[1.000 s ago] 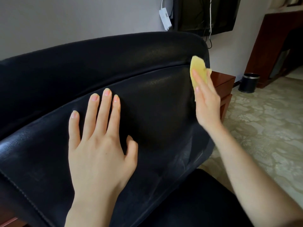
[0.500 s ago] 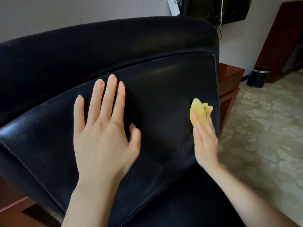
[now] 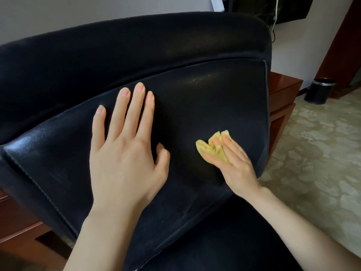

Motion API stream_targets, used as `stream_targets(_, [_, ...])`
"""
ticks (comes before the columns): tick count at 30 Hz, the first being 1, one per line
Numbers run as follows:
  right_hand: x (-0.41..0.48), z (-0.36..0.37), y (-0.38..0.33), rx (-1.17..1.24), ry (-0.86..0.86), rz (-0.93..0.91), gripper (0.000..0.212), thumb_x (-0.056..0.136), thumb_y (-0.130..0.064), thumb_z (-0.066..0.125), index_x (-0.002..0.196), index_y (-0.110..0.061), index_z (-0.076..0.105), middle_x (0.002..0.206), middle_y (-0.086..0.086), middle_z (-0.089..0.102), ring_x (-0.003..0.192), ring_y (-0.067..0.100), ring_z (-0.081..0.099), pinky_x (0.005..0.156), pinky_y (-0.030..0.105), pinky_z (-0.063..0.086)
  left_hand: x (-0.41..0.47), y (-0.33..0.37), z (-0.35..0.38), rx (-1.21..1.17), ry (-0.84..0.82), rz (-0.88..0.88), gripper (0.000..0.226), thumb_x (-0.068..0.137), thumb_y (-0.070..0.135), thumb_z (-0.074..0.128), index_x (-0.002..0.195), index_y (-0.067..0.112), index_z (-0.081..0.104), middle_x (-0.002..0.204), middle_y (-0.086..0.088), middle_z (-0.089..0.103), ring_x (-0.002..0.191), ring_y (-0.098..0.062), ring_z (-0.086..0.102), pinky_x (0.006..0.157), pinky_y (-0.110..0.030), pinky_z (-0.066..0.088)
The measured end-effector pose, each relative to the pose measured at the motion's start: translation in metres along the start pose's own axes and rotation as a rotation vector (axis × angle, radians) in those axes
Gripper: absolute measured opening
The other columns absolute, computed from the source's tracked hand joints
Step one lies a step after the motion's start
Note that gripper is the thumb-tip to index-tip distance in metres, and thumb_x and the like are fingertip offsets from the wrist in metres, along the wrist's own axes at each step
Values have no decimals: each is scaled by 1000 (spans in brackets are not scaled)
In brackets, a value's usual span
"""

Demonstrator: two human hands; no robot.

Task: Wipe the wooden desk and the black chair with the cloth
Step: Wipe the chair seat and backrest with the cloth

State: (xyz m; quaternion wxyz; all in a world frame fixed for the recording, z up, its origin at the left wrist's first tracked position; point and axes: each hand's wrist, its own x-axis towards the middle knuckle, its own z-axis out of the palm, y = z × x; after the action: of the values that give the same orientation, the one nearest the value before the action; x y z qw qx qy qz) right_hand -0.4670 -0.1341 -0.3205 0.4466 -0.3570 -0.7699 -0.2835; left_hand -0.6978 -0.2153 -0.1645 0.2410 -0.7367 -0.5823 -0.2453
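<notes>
The black leather chair (image 3: 205, 98) fills most of the head view, its backrest facing me and its seat at the bottom. My left hand (image 3: 125, 157) lies flat on the backrest with straight, spread fingers. My right hand (image 3: 234, 163) presses a small crumpled yellow cloth (image 3: 207, 149) against the lower right part of the backrest with straight fingers. The wooden desk (image 3: 281, 89) shows as a reddish-brown corner behind the chair's right edge, and another part of the desk (image 3: 17, 231) shows at the lower left.
A black waste bin (image 3: 318, 93) with a metal rim stands on the patterned carpet (image 3: 316, 153) at the right. A dark wooden cabinet (image 3: 343, 45) stands behind it. A wall-mounted screen (image 3: 289, 8) with hanging cables is at the top right.
My right hand has slid the cloth from the backrest's upper right edge down and leftward onto its lower face. My left hand has stayed flat on the backrest.
</notes>
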Motion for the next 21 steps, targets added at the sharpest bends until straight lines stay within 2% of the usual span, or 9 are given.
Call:
stream_targets(4, [67, -7, 8, 77, 33, -50, 51, 93, 4, 52, 137, -21, 43, 146, 3, 35, 139, 26, 28, 114, 41, 29, -2, -7, -6, -6, 2, 68, 73, 82, 34, 42, 150, 12, 26, 158, -5, 20, 146, -20, 12, 118, -39, 5])
stream_targets(7, [112, -13, 1, 113, 45, -61, 47, 95, 3, 50, 136, -20, 46, 144, 7, 33, 138, 28, 28, 116, 37, 23, -16, -20, -12, -48, 12, 77, 74, 82, 37, 41, 150, 12, 26, 157, -5, 21, 146, -21, 13, 119, -37, 2])
stream_targets(10, [148, -16, -13, 132, 42, -57, 41, 97, 0, 48, 134, -17, 49, 144, 7, 31, 137, 32, 29, 117, 32, 18, -48, -42, -13, 31, 3, 34, 79, 80, 41, 44, 151, 11, 23, 159, -6, 16, 147, -26, 10, 118, -41, -1])
stream_targets(14, [184, -15, -42, 183, 34, -129, 39, 97, -4, 48, 133, -17, 53, 142, 15, 45, 136, 34, 34, 115, 34, 20, -98, -64, -4, 129, -12, -84, 90, 78, 53, 48, 151, 6, 21, 160, -11, 10, 147, -33, 7, 116, -45, 0])
stream_targets(18, [189, -7, -80, 241, 57, -211, 40, 96, -2, 51, 133, -18, 54, 141, 14, 48, 135, 32, 37, 115, 37, 26, -137, -70, 4, 125, -26, -214, 102, 73, 63, 48, 152, 9, 11, 160, -9, 4, 147, -29, 5, 117, -43, 4])
stream_targets(21, [169, -3, -99, 259, 24, -279, 43, 96, 0, 49, 134, -20, 52, 142, 12, 46, 136, 30, 34, 116, 37, 22, -149, -68, 9, 114, -60, -252, 106, 71, 65, 48, 152, 9, 8, 160, -5, -3, 147, -27, 0, 117, -42, 1])
